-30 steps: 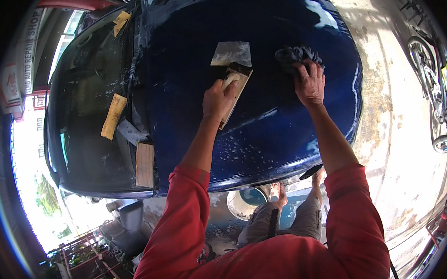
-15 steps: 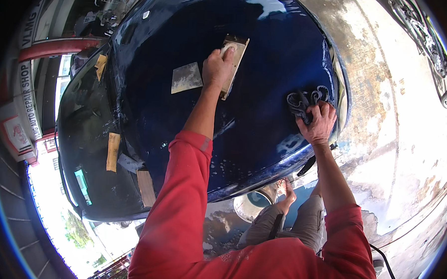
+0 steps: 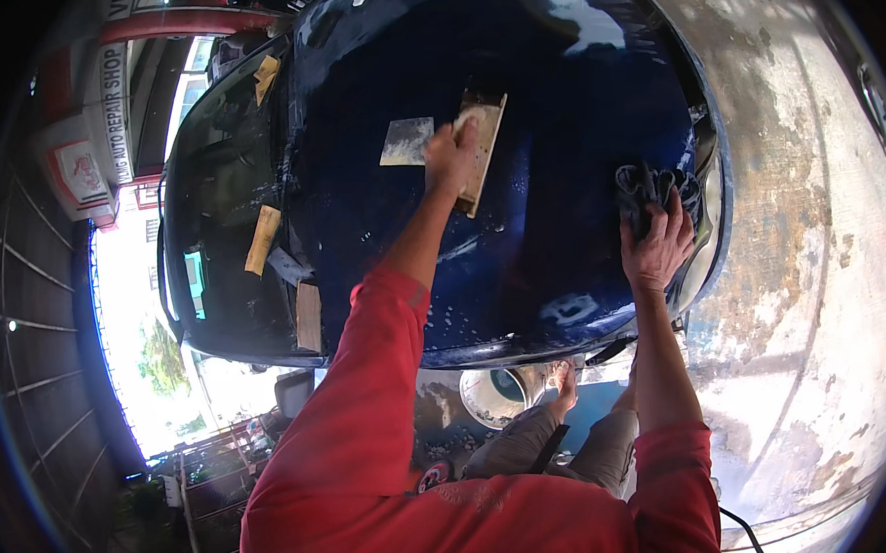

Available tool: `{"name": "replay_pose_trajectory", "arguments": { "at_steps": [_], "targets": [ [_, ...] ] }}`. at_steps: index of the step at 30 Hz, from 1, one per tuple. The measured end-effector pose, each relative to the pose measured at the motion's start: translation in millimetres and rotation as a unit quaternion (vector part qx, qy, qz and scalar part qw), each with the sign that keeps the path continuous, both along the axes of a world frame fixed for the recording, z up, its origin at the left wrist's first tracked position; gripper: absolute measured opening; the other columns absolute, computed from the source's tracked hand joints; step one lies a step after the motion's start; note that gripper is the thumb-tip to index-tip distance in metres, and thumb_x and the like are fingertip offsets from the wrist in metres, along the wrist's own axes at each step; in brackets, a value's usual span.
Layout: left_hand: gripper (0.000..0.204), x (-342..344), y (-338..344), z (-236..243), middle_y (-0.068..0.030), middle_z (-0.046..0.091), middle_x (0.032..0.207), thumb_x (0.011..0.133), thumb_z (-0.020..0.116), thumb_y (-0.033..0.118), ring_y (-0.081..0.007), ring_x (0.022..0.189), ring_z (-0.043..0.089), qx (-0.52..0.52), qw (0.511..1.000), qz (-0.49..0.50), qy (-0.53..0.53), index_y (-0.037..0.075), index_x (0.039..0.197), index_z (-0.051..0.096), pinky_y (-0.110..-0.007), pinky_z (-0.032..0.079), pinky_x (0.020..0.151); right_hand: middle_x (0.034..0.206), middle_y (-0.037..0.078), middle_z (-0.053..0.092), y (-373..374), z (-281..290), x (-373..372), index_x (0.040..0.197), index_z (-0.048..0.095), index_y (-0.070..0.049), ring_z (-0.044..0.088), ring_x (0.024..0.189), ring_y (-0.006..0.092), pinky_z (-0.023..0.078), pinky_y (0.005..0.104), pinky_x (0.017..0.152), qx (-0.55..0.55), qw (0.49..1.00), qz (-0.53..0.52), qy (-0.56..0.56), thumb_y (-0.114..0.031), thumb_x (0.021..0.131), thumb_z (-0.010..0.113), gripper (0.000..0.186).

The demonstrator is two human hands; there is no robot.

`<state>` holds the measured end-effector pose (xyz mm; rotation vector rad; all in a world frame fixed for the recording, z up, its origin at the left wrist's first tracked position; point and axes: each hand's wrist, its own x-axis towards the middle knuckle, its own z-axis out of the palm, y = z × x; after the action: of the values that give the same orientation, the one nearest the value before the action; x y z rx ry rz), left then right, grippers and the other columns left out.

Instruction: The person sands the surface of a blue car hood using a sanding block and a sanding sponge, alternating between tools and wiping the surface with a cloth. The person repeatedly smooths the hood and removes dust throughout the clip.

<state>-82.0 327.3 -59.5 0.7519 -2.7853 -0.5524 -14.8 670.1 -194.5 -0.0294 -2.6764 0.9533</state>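
A long, flat sanding block [image 3: 483,148] rests on the dark blue car hood [image 3: 553,237], its length running away from me. My left hand [image 3: 451,158] is closed round its grip, thumb on top. Just left of that hand lies a thin grey square sheet [image 3: 406,140], dusty and pale along its near edge. At the hood's right, front edge, my right hand [image 3: 659,244] presses on a crumpled dark cloth [image 3: 655,187]. Its fingers bend over the near side of the cloth, and its fingertips are partly lost in the folds.
Yellowish sandpaper pieces [image 3: 263,239] lie on the windshield [image 3: 216,158], with a wooden block [image 3: 308,317] at its near corner. A round bucket [image 3: 487,402] stands by my feet below the car's near side. Stained concrete floor [image 3: 793,193] stretches to the right.
The whole view has shifted and turned. Against the grey sheet, my left hand and the sanding block have slid nearer to me. My right hand and the cloth sit farther toward the front edge.
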Motion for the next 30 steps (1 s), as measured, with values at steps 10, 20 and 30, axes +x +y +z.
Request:
{"name": "replay_pose_trajectory", "arguments": {
  "at_steps": [10, 20, 30],
  "targets": [
    [0.054, 26, -4, 7, -0.0277, 0.075, 0.089, 0.105, 0.066, 0.056, -0.0497, 0.09, 0.075, -0.086, 0.992, -0.079, -0.044, 0.003, 0.095, 0.068, -0.055, 0.061, 0.075, 0.165, 0.006, 0.051, 1, -3, 1, 0.128, 0.059, -0.025, 0.047, 0.145, 0.0399, 0.038, 0.0604, 0.113, 0.007, 1.0, 0.009, -0.009, -0.037, 0.082, 0.085, 0.055],
    [0.038, 159, 15, 22, -0.0272, 0.073, 0.085, 0.101, 0.077, 0.042, -0.049, 0.081, 0.074, -0.005, 0.988, -0.147, -0.039, 0.005, 0.101, 0.068, -0.054, 0.061, 0.069, 0.169, 0.007, 0.048, -40, 18, -68, 0.138, 0.062, -0.024, 0.041, 0.149, 0.0423, 0.037, 0.0622, 0.117, -0.039, 0.996, -0.076, 0.005, -0.055, 0.094, 0.077, 0.056],
    [0.053, 42, -89, 35, -0.0253, 0.076, 0.09, 0.102, 0.069, 0.057, -0.0446, 0.095, 0.077, 0.063, 0.994, -0.07, -0.059, 0.005, 0.101, 0.071, -0.05, 0.062, 0.079, 0.175, 0.007, 0.038, -76, 16, -108, 0.147, 0.059, -0.024, 0.03, 0.159, 0.0402, 0.037, 0.0706, 0.116, 0.049, 0.988, -0.138, -0.038, -0.074, 0.095, 0.067, 0.072]
  ]
}}
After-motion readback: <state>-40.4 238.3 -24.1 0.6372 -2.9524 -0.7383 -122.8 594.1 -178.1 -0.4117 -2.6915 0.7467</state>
